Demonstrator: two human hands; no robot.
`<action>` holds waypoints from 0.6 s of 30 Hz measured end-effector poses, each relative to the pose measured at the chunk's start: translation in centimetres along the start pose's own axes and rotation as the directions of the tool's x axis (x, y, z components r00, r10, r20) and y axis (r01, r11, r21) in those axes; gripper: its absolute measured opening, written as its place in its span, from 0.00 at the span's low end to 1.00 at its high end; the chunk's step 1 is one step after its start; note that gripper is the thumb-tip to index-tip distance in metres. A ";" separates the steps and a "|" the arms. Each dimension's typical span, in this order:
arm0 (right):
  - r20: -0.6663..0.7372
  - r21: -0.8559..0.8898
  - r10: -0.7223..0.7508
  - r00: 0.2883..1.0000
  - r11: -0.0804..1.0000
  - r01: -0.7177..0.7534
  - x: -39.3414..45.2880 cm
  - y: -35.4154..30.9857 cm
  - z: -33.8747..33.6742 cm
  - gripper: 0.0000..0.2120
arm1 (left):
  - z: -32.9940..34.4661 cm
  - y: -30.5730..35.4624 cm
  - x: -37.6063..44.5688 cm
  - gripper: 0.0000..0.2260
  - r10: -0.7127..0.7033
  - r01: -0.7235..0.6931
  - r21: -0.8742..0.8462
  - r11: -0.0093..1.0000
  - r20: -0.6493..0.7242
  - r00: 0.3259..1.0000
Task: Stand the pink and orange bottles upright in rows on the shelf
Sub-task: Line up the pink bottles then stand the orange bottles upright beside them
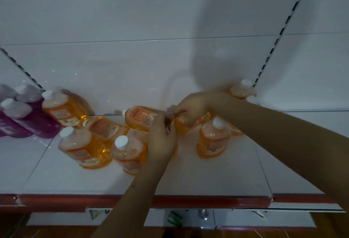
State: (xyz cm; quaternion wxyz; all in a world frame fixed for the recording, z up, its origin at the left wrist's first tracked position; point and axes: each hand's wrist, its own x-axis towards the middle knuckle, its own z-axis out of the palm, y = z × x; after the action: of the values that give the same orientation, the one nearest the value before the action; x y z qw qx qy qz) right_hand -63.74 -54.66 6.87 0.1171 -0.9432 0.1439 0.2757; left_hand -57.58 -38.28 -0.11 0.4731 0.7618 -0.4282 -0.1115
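Observation:
On the white shelf [188, 177], my left hand [162, 139] grips the base end of an orange bottle [138, 118] that is tipped on its side with its white cap pointing left. My right hand [190, 108] curls over a second orange bottle [182, 124], mostly hidden under it. Orange bottles stand upright at the front left [83, 149], front middle [128, 152], right [213, 141], back left [62, 109] and back right [240, 90]. One more orange bottle [105, 127] lies flat. Several pink bottles [28, 118] stand in a group at the far left.
The shelf's red front edge [75, 200] runs across below my arms. White back panels rise behind the bottles, with slotted uprights at the left [20, 67] and right [272, 52]. A lower shelf with small items [175, 219] shows beneath.

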 end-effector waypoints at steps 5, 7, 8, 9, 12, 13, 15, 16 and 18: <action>-0.047 -0.170 -0.065 0.997 0.984 0.056 1.9 0.0 0.4 0.23 | 0.1 0.0 -0.1 0.13 0.009 -0.010 0.065 0.998 0.003 1.000; -0.061 -0.168 -0.053 0.997 0.985 0.042 1.8 0.5 0.1 0.22 | 0.2 0.1 -0.1 0.16 -0.018 0.018 0.058 0.998 -0.009 1.000; -0.106 -0.149 -0.044 0.993 0.988 0.028 1.6 0.8 0.0 0.20 | 0.2 0.3 -0.1 0.17 -0.043 0.044 0.035 0.998 -0.020 0.999; -0.170 -0.110 -0.036 0.985 0.994 0.017 1.2 1.4 -0.4 0.18 | 0.2 0.5 -0.1 0.19 -0.074 0.074 0.005 0.997 -0.028 0.997; -0.345 0.016 0.032 0.938 0.999 -0.029 -1.2 3.0 -1.9 0.17 | 1.0 1.0 0.6 0.28 -0.139 0.140 -0.036 0.989 0.037 0.990; -0.373 0.041 0.066 0.926 0.998 -0.055 -2.2 3.5 -2.3 0.17 | 1.4 1.3 0.9 0.32 -0.156 0.160 -0.040 0.986 0.089 0.984; -0.410 0.062 0.112 0.905 0.994 -0.095 -3.7 4.3 -2.6 0.18 | 2.2 2.4 1.8 0.34 -0.175 0.188 -0.046 0.981 0.209 0.962; -0.426 0.075 0.126 0.896 0.992 -0.104 -4.3 4.5 -2.5 0.19 | 2.6 3.1 2.4 0.31 -0.181 0.199 -0.043 0.979 0.265 0.947; -0.459 0.105 0.147 0.876 0.988 -0.111 -4.8 4.8 -2.3 0.18 | 3.4 4.2 3.7 0.18 -0.199 0.206 0.018 0.978 0.345 0.917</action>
State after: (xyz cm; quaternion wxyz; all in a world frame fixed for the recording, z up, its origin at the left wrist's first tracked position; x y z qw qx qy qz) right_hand -68.15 -58.78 10.72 0.0959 -0.9649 0.2406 0.0432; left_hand -59.55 -43.99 2.39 0.3838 0.7661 -0.4222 -0.2958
